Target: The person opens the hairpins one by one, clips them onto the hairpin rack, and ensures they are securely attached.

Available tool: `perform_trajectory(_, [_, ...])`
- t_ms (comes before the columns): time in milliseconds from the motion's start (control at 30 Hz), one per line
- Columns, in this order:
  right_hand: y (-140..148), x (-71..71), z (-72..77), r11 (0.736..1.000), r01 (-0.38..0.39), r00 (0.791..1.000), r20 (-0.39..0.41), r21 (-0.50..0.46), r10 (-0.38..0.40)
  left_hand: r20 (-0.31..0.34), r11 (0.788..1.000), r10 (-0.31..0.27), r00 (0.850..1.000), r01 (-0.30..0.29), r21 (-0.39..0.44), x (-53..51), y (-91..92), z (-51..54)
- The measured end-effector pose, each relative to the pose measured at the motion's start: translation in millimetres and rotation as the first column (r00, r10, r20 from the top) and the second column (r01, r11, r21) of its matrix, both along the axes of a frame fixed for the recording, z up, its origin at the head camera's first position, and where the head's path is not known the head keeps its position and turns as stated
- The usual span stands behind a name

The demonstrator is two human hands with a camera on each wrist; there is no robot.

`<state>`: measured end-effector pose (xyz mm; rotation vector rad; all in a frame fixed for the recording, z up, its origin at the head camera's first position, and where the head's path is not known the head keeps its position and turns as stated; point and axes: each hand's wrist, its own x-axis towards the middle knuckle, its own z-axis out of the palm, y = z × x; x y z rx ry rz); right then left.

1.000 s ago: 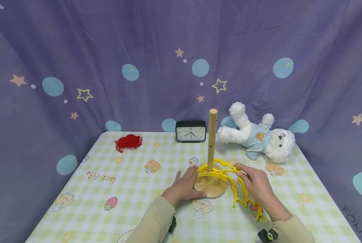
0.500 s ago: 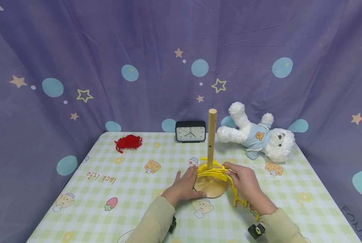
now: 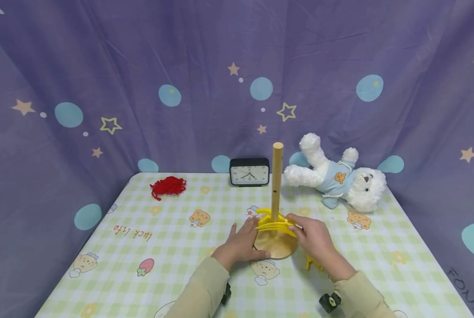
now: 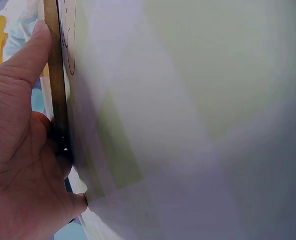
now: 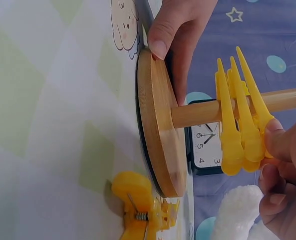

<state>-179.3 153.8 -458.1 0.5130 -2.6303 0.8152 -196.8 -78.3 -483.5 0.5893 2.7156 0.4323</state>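
A wooden stand has a round base (image 3: pixel 276 248) and an upright post (image 3: pixel 277 181). My left hand (image 3: pixel 240 243) grips the base's left rim, its thumb along the near edge; the left wrist view shows the thumb on the rim (image 4: pixel 58 85). Several yellow pointed plastic pieces (image 5: pixel 241 125) lie across the post, low above the base. My right hand (image 5: pixel 287 172) pinches them at their thick ends, to the right of the post in the head view. Another yellow piece with a metal spring (image 5: pixel 138 205) is beside the base, partly behind my right forearm in the head view.
A black-framed clock (image 3: pixel 249 172) stands at the table's back edge. To its right lies a white plush bear (image 3: pixel 336 179) in a blue top. Red yarn (image 3: pixel 168 186) rests at the back left. A purple curtain (image 3: pixel 205 53) hangs behind the checked tablecloth (image 3: pixel 118 274).
My right hand has shifted left toward the post, bringing the yellow pieces closer around it. The yellow parts at the right are now mostly hidden behind my hand and forearm. My left hand has stayed put.
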Motion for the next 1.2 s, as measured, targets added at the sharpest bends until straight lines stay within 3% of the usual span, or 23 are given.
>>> perform_trajectory(100, [1, 1.2, 0.3, 1.000, -0.006, 1.000, 0.018, -0.009, 0.006, -0.001, 1.000, 0.002, 1.000, -0.002, 0.002, 0.1, 0.5, -0.6])
perform_trajectory(200, [4, 2.3, 1.0, 1.000, -0.004, 0.996, 0.084, -0.023, 0.006, 0.003, 1.000, 0.007, 1.000, -0.007, 0.002, 0.8, 0.8, 0.0])
perform_trajectory(333, [7, 3.0, 2.2, 0.999, -0.014, 0.982, 0.188, -0.042, 0.022, 0.009, 1.000, 0.013, 1.000, -0.013, -0.001, 1.5, 0.7, 0.1])
perform_trajectory(467, [9, 4.2, 3.4, 0.998, -0.031, 0.970, 0.240, -0.047, 0.041, 0.012, 1.000, 0.012, 1.000, -0.012, 0.001, 1.8, 0.6, -0.3])
perform_trajectory(967, [37, 18.7, 5.6, 0.997, 0.032, 0.941, 0.338, -0.073, -0.005, 0.010, 1.000, -0.003, 1.000, 0.003, 0.000, 1.1, -0.4, -0.1])
perform_trajectory(1200, [54, 24.3, 5.7, 0.997, 0.071, 0.924, 0.378, -0.027, -0.056, -0.002, 1.000, -0.002, 1.000, 0.002, -0.002, 0.9, -0.6, 0.6])
